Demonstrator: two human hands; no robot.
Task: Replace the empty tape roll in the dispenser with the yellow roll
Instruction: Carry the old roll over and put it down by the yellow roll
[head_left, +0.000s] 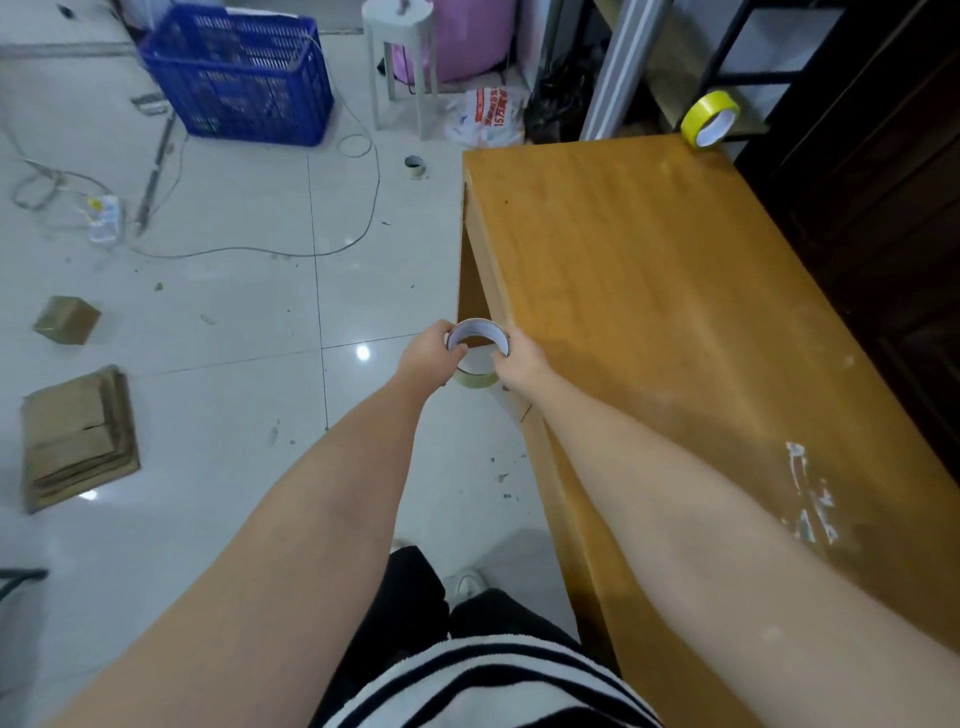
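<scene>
Between the left hand (427, 355) and right hand (521, 358), both gripping, sits the empty roll (478, 353).

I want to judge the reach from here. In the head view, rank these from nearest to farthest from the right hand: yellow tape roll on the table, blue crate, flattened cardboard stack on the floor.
From the right hand, which holds a nearly empty roll together with the left hand:
1. Yellow tape roll, at the table's far right corner.
2. Flattened cardboard stack, on the floor far left.
3. Blue crate, on the floor, far upper left.

Single head-worn view, looking steeply down, close over table (649, 270) edge and floor (234, 312)
</scene>
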